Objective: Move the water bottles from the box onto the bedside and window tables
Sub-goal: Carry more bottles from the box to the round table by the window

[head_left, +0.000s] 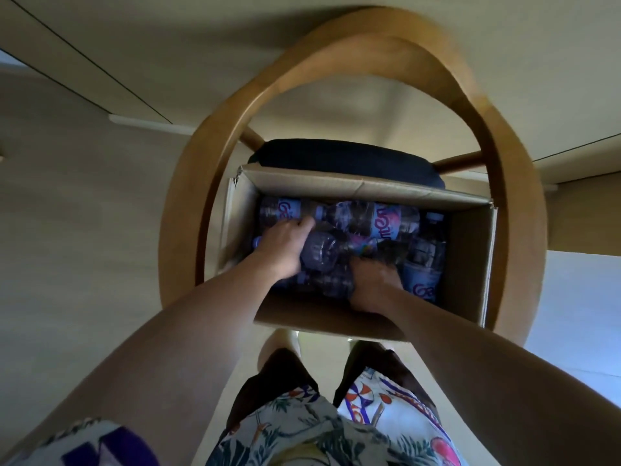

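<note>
An open cardboard box [470, 264] sits on the dark seat of a wooden chair. Several clear water bottles with blue and purple labels [383, 218] lie heaped inside it. Both of my hands are down in the box. My left hand [284, 245] curls round a bottle [319, 252] near the box's left side, its base pointing towards me. My right hand [374, 284] reaches among the bottles at the front middle; its fingers are buried between them and I cannot see what they hold.
The chair's curved wooden armrest and back [517, 210] ring the box closely on all sides. Its dark seat cushion [336, 156] shows behind the box. Pale floor and wall panels surround the chair. My legs and patterned shirt are below.
</note>
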